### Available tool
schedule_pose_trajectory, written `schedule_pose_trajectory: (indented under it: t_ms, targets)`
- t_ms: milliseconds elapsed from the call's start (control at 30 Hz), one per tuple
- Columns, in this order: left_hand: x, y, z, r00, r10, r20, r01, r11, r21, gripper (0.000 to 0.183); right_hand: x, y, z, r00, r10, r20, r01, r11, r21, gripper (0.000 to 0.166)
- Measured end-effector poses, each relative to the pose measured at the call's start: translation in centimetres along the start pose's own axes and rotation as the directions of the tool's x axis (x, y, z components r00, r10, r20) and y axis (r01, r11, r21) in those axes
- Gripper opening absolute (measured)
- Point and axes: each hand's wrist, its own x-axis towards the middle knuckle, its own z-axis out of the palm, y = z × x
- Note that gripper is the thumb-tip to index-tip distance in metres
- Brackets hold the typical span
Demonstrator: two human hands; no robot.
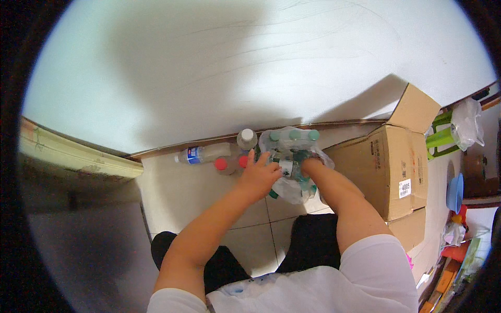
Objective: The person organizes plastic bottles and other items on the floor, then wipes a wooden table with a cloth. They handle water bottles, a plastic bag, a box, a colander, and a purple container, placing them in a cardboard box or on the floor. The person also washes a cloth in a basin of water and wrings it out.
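Note:
In front of me on the floor sits a clear plastic bag (294,191) with several clear plastic bottles in it, some with green caps (294,134). My left hand (259,178) is at the bag's left side, fingers spread, its fingertips near a bottle with a black-and-white label (286,168). My right hand (311,166) reaches into the bag from the right; its fingers are hidden among plastic and bottles. Left of the bag stand a white-capped bottle (247,137) and two red-capped bottles (222,165). Another bottle with a blue label (194,155) lies on its side.
A white wall (250,70) rises behind the bottles. To the right stands a large cardboard box (372,164), one flap raised. Beyond it are a green plastic stool (440,137) and a blue basin (456,193). Pale tiles (250,242) cover the floor between my knees.

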Motion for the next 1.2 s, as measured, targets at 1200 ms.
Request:
schedule_pose_trajectory:
  t_ms: [1200]
  targets:
    - [0.3, -0.7, 0.8, 0.988, -0.107, -0.109, 0.066, 0.944, -0.324, 0.015, -7.0, -4.1, -1.1, 0.670, 0.006, -0.742, 0.712, 0.277, 0.645, 0.037]
